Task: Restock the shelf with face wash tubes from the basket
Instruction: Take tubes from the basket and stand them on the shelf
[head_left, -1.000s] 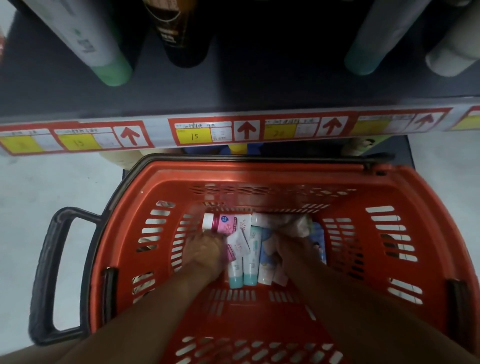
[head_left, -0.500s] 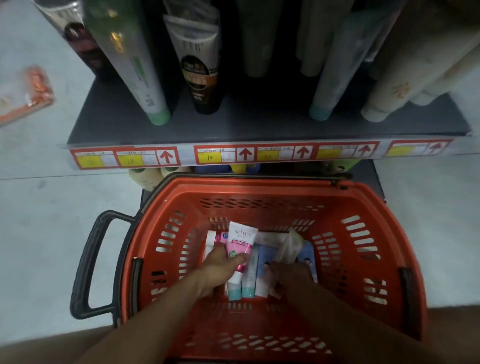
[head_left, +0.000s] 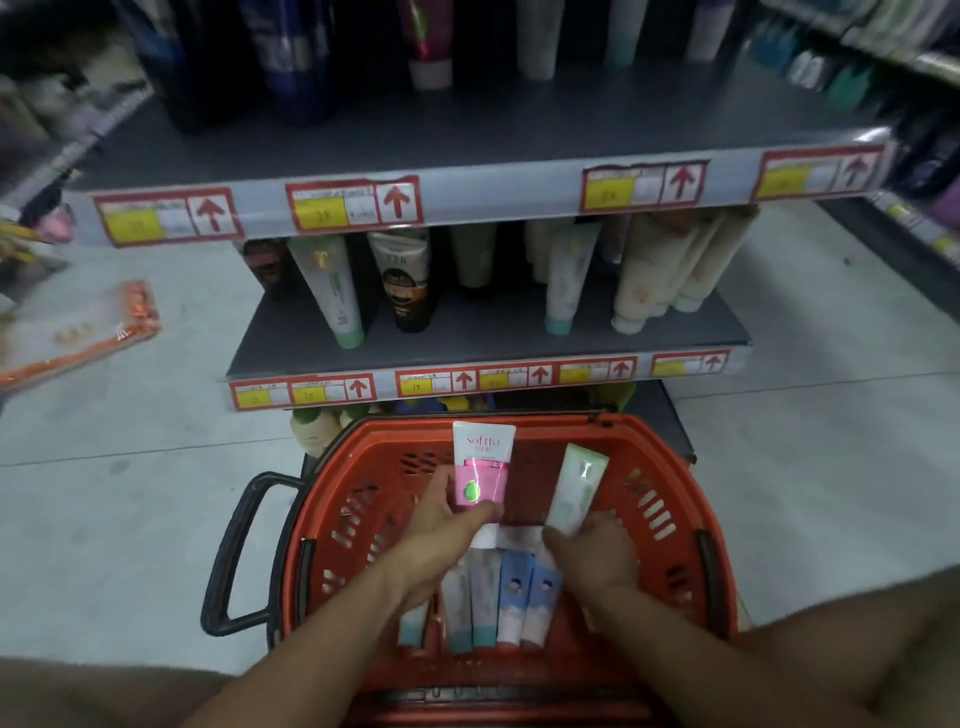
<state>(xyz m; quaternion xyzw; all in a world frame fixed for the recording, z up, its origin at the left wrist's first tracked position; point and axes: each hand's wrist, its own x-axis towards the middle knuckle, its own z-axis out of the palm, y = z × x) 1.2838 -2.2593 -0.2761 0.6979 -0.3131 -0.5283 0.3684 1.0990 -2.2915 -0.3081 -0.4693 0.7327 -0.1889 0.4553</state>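
Over the red slotted plastic shopping basket (head_left: 670, 525), which sits on the pale floor at the 6 o'clock side of the view, the left hand (head_left: 441, 540) grips a pink-and-white face wash tube (head_left: 480, 470) around its lower half, thumb across the front, the crimped white end pointing up toward 12 o'clock and the white cap down. Just to its 3 o'clock, the right hand (head_left: 592, 558) holds a pale green-and-white face wash tube (head_left: 575, 491) by its lower end, fingers curled round it, the tube leaning slightly toward 1 o'clock. Both tubes are raised above the basket floor, where a row of teal-capped and blue-and-white tubes (head_left: 498, 605) lies side by side between the two wrists. The basket's black handle (head_left: 234, 556) hangs out at 9 o'clock. At 12 o'clock from the basket stands the dark grey shelf (head_left: 483, 332), with upright tubes on it and red-and-yellow price tags (head_left: 436, 382) along its front edge.
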